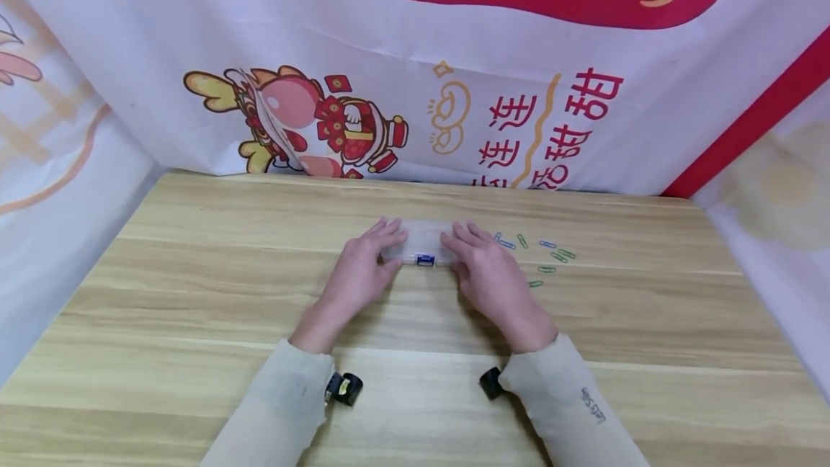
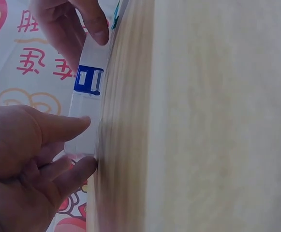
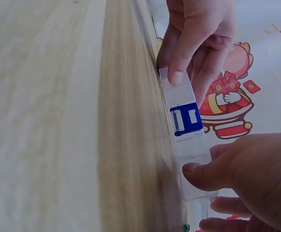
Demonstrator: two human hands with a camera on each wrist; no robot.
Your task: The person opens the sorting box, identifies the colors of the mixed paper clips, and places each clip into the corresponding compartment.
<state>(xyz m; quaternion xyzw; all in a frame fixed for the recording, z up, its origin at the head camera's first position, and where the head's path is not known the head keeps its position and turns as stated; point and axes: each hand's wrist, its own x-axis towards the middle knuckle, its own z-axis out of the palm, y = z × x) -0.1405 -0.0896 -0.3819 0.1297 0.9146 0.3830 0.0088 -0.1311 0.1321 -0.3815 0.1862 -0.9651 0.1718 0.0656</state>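
A small clear plastic box (image 1: pixel 423 245) with a blue latch (image 1: pixel 425 259) lies flat on the wooden table (image 1: pixel 194 294), its lid down. My left hand (image 1: pixel 387 247) holds its left end, fingers over the top and thumb on the front wall. My right hand (image 1: pixel 457 249) holds the right end the same way. In the left wrist view my left hand's thumb (image 2: pixel 65 128) presses the box (image 2: pixel 84 125) front below the latch (image 2: pixel 88 80). The right wrist view shows my right hand's thumb (image 3: pixel 203 174) on the box (image 3: pixel 188 145) beside the latch (image 3: pixel 186 119).
Several green and blue paper clips (image 1: pixel 545 254) lie scattered on the table just right of my right hand. A printed cloth backdrop (image 1: pixel 415 92) walls in the far edge and both sides. Bare wood stretches in front of the box toward me.
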